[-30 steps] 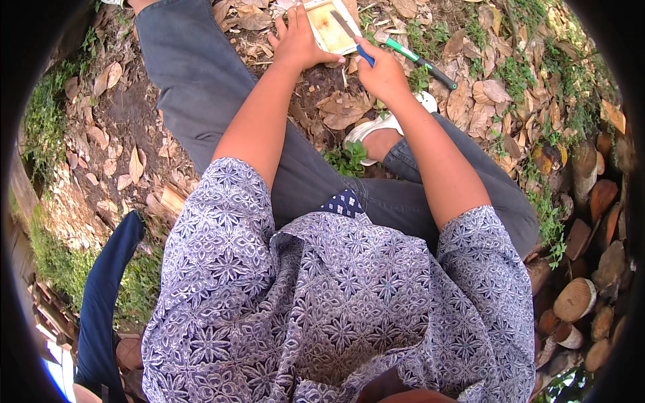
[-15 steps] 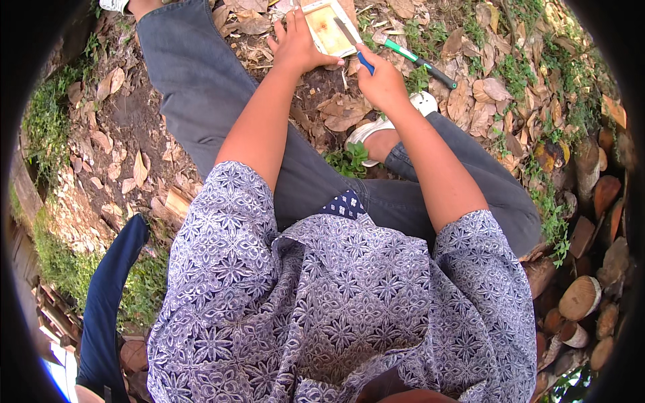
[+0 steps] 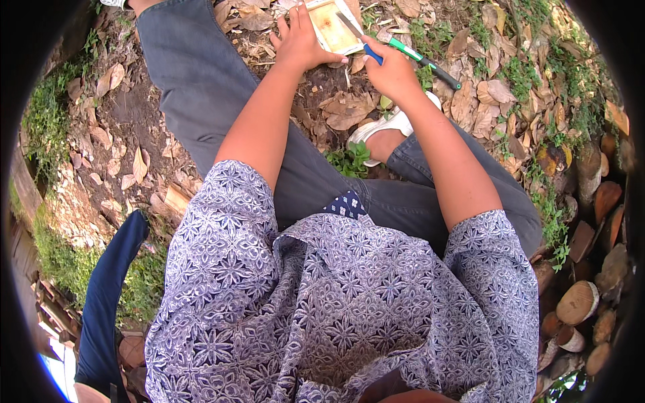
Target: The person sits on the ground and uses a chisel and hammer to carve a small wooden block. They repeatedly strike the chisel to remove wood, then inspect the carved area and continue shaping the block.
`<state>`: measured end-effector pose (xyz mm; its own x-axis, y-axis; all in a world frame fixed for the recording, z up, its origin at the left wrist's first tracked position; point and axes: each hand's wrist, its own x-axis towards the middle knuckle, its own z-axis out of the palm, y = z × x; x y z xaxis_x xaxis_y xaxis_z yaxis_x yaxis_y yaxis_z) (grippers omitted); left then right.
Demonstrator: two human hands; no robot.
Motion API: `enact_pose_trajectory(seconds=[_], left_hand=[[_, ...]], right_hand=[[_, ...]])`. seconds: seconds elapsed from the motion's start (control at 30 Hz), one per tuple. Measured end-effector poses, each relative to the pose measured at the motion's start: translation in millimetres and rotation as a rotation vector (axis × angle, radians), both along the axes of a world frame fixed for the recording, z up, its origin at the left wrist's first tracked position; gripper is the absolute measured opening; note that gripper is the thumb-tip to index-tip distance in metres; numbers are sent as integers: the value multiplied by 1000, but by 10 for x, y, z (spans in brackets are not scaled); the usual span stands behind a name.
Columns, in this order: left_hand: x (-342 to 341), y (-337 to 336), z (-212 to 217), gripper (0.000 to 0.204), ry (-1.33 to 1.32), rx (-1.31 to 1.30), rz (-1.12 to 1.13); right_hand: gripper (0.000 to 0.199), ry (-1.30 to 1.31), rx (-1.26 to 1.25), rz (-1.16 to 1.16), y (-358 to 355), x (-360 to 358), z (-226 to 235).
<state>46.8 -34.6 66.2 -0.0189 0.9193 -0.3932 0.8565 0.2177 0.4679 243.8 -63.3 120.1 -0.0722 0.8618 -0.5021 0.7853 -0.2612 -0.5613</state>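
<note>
Leaf-strewn brown earth spreads around a shallow, pale wooden square tray with a whitish rim, the landmark for all else. Nearest the viewer, on the tray's near side, are the person's blue-and-white patterned shirt and dark grey trousers, one leg stretched out left of the tray. A white shoe rests to the tray's near right.

The right hand, just right of the tray's near corner, has its fingers closed around the blue handle of a slim tool with a dark, flat blade; the blade slants over the tray's right side. The left hand lies along the tray's left edge, fingers spread rather than clenched, thumb reaching toward the near corner.

The tray looks light and stiff, likely dry to the touch and not slippery; its thin rim could probably chip or split under a hard push. The outer left and near sides seem the best hold, clear of the blade. A green-and-black-handled tool lies to the tray's right, and a tan flat piece shows just beyond it, its material unclear.
</note>
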Motion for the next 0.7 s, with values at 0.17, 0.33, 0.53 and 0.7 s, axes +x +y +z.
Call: enact_pose_trajectory(seconds=[0.17,0.33,0.53,0.7], left_hand=[[3,9,78,146,-28,-8,105],[-33,19,131,147,-15,-52,73],[4,47,97,147,-31,-64,63],[29,63,61,151,19,-94,19]], right_hand=[[48,2,23,33,36,-39,-62],[48,-3,98,95,-10,57,-66],[48,78,58,19,145,-91,-248],[49,16,73,71,70,77,-106]])
